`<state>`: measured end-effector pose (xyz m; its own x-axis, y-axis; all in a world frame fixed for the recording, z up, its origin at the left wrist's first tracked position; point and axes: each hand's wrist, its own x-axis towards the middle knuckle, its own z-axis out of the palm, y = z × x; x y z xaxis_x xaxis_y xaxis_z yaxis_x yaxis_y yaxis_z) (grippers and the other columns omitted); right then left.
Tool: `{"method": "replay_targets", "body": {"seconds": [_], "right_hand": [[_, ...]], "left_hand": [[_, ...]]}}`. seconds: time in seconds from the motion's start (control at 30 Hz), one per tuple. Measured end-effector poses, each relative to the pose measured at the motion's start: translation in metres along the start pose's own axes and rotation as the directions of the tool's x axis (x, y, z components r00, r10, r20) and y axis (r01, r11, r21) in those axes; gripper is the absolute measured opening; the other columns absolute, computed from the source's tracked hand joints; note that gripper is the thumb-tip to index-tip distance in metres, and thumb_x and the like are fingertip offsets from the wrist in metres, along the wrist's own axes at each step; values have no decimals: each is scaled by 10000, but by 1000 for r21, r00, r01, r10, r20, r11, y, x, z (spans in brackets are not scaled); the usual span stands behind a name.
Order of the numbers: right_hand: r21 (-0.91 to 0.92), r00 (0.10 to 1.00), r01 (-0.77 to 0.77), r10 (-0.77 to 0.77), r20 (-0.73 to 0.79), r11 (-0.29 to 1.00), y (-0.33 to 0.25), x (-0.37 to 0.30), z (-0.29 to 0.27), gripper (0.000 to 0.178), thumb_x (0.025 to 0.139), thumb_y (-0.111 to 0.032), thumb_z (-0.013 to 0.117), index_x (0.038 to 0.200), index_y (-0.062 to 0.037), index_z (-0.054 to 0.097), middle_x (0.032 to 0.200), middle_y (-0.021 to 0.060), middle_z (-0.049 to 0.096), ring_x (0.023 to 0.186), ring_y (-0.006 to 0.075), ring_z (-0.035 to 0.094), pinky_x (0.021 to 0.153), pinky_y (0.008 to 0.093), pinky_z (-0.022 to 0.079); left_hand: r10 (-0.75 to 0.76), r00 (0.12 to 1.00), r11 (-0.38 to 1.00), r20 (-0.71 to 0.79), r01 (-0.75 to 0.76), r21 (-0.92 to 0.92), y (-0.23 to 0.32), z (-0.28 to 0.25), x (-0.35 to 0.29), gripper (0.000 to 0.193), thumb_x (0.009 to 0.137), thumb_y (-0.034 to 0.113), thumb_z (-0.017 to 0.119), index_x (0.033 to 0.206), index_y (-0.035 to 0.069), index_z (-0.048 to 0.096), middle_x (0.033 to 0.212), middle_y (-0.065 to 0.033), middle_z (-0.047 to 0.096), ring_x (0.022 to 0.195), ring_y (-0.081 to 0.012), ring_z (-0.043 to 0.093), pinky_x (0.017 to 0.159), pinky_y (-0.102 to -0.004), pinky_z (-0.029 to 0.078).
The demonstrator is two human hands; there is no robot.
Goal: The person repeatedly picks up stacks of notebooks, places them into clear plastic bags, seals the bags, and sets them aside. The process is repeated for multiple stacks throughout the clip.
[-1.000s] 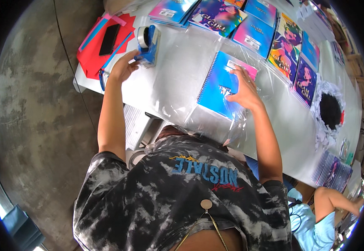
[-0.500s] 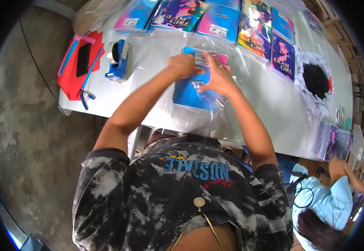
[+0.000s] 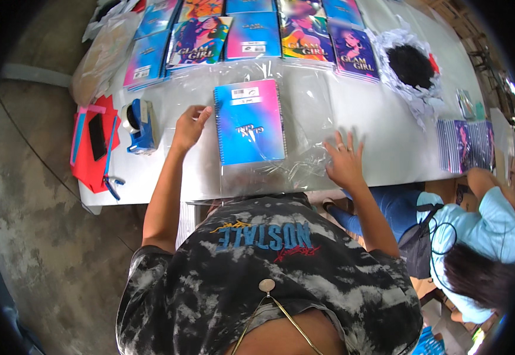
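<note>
Head view: you've just let go of the spiral notebook point(image 3: 250, 123), right of the tape dispenser point(image 3: 143, 133); placement looks settled. Your left hand point(image 3: 191, 127), nearer the dispenser, is half-curled, any hold unclear; right hand point(image 3: 345, 164), farther off, spread, empty.

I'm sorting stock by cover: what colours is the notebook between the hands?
The notebook blends blue, purple and pink, best seen in the head view.

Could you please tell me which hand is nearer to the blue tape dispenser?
Left. The left hand is to the right of the tape dispenser, apart from it; the right hand is much farther to the right, beyond the spiral notebook.
</note>
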<state>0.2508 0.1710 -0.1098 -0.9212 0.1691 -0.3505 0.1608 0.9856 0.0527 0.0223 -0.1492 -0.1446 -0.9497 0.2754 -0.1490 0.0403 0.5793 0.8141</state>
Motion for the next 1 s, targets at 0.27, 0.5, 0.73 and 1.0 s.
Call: {"method": "replay_targets", "body": {"seconds": [0.27, 0.5, 0.73, 1.0], "right_hand": [[986, 728, 151, -683, -61, 73, -76, -37, 4, 301, 750, -84, 624, 1049, -63, 599, 957, 116, 589, 906, 241, 566, 828, 324, 424], [864, 920, 381, -231, -317, 328, -67, -31, 15, 349, 732, -77, 668, 1078, -67, 619, 948, 126, 591, 912, 258, 567, 852, 350, 425], [989, 904, -66, -411, 115, 131, -30, 11, 28, 360, 768, -143, 643, 1102, -28, 579, 932, 129, 613, 886, 237, 577, 831, 321, 441], [932, 914, 314, 211, -348, 179, -101, 125, 13, 575, 776, -332, 671, 1192, -25, 419, 1175, 186, 414, 1082, 252, 435, 961, 382, 330]], "left_hand": [[691, 585, 583, 426, -799, 151, 65, 67, -98, 349, 644, 176, 700, 978, 130, 613, 1022, -48, 566, 1050, -251, 479, 911, -416, 341], [643, 470, 554, 604, -831, 56, -5, 30, -132, 123, 602, 103, 629, 710, 142, 583, 748, -12, 511, 833, -199, 520, 760, -326, 396], [379, 883, 923, 275, -340, -179, -6, -16, -77, 235, 669, 113, 586, 890, 34, 589, 830, -90, 561, 750, -188, 518, 694, -302, 425], [-234, 972, 903, -11, 213, -374, 0, 61, -21, 617, 872, 505, 483, 1176, -32, 472, 1250, -193, 460, 1144, -285, 403, 1006, -378, 282]]}}
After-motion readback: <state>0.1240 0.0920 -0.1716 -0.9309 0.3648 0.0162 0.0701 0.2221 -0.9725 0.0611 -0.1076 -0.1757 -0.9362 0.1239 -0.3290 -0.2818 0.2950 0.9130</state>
